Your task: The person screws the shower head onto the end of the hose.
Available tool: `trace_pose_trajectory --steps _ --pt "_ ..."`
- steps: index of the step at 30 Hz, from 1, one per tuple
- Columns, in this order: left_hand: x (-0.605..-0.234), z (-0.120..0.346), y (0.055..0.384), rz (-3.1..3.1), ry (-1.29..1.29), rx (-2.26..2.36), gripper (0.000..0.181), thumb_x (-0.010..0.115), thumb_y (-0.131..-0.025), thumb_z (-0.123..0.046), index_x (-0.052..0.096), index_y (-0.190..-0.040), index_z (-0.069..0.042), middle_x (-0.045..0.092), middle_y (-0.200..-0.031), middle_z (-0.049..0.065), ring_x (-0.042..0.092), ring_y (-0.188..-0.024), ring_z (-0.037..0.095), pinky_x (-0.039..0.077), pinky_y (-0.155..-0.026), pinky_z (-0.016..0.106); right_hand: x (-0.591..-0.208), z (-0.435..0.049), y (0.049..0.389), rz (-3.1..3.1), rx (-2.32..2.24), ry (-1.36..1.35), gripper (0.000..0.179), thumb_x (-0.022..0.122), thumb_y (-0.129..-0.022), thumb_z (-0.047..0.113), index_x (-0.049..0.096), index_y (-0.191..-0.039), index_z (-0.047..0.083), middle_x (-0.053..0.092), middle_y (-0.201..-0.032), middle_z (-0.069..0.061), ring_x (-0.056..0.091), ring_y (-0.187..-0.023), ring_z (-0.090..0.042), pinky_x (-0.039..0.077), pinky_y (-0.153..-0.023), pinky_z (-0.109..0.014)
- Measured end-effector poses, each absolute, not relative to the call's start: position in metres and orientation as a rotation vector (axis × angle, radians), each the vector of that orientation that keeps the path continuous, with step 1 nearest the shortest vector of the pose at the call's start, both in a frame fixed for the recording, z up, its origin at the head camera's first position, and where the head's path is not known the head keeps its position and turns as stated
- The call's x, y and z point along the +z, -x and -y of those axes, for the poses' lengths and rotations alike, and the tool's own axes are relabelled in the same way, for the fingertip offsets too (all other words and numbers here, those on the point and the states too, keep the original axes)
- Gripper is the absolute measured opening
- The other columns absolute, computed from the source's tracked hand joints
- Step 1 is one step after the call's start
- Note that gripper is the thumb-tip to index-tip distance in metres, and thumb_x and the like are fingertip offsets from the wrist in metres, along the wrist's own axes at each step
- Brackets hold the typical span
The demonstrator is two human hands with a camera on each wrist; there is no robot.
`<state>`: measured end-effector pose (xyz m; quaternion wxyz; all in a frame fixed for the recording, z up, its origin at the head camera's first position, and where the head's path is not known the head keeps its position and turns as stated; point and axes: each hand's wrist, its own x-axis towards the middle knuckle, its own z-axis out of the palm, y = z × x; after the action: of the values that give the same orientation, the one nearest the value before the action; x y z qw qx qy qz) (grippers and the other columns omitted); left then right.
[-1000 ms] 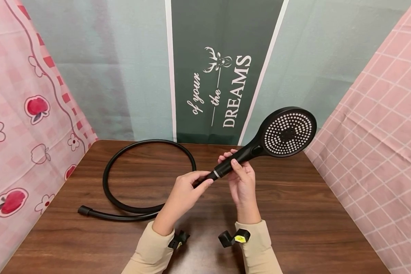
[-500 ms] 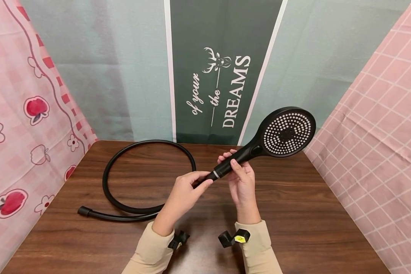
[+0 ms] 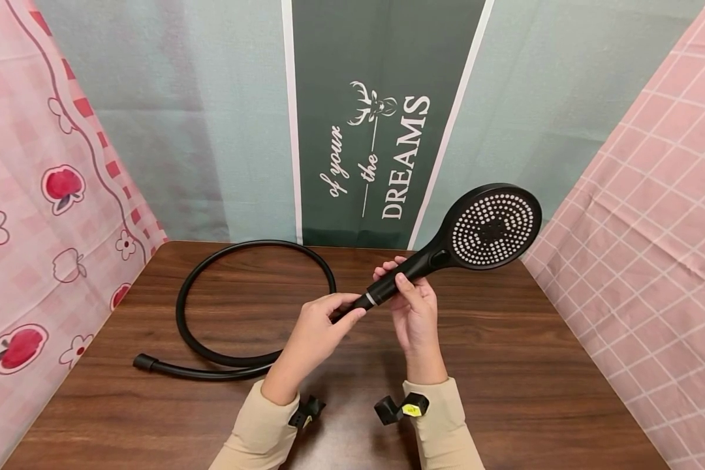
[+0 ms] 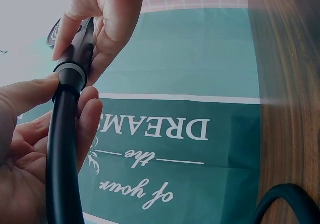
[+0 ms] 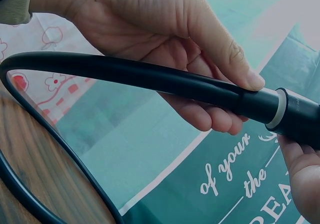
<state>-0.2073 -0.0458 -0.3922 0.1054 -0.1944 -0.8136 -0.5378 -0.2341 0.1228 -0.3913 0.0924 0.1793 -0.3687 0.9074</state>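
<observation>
A black shower head [image 3: 493, 227] with white nozzles is held tilted above the table, its face up and to the right. My right hand [image 3: 416, 320] grips its handle [image 3: 408, 271], thumb on top. At the handle's lower end, my left hand [image 3: 317, 329] pinches the end of a black hose [image 3: 181, 307] between thumb and fingers. A narrow light ring [image 5: 281, 109] shows at the joint between hose end and handle. In the left wrist view the hose [image 4: 64, 159] runs down past the palm. Whether the threads are fully engaged is hidden.
The hose loops over the brown wooden table [image 3: 505, 378], and its free end [image 3: 145, 361] lies at the left. A green cloth with lettering [image 3: 388, 163] hangs behind. Pink patterned cloths [image 3: 652, 228] stand at both sides.
</observation>
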Motion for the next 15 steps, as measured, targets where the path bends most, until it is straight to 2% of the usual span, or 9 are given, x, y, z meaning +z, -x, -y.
trace_pose_trajectory --steps 6,15 --pt "-0.3924 0.046 0.2076 2.388 0.578 -1.587 0.02 0.073 -0.091 -0.019 0.075 -0.11 -0.013 0.072 -0.092 0.002 0.058 -0.074 0.01 0.05 -0.066 0.022 -0.3914 -0.1228 0.2344 1.092 2.694 -0.53 0.024 0.049 -0.101 -0.002 0.049 -0.125 -0.007 0.072 -0.104 -0.008 0.074 -0.098 -0.019 0.054 -0.096 -0.034" --pt "-0.3927 0.0458 0.2076 2.39 0.571 -1.587 0.02 0.073 -0.091 -0.02 0.075 -0.11 -0.013 0.072 -0.092 0.002 0.058 -0.075 0.01 0.05 -0.067 0.022 -0.3914 -0.1227 0.2341 1.102 2.688 -0.525 0.021 0.049 -0.101 -0.002 0.053 -0.122 -0.003 0.073 -0.104 -0.008 0.074 -0.098 -0.018 0.054 -0.096 -0.034"
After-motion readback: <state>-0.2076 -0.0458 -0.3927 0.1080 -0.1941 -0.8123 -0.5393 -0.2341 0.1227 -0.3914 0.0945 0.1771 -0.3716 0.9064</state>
